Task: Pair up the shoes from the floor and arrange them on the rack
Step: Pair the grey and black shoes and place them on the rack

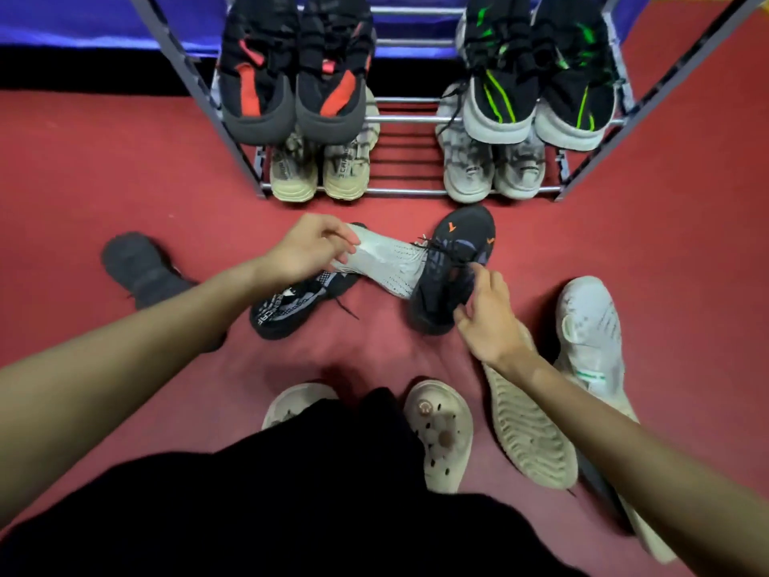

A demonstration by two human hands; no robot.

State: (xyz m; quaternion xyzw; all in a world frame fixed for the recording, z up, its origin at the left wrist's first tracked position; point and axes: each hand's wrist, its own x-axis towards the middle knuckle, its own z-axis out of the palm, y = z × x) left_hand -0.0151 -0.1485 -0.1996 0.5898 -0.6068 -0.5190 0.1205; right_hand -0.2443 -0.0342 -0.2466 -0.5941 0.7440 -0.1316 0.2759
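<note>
The metal shoe rack stands ahead of me on the red floor. My left hand pinches the end of a black-and-white knit shoe, which is turned on its side so that its light grey sole faces up. My right hand grips the collar of a black shoe with orange marks, whose toe points toward the rack. The two shoes touch in the middle. Loose on the floor are a dark shoe at the left, a white sneaker at the right and an upturned beige-soled shoe.
The upper shelf holds a black-red pair and a black-green pair. The lower shelf holds a beige pair and a grey pair, with a gap between them. My feet wear beige clogs. A blue cloth hangs behind.
</note>
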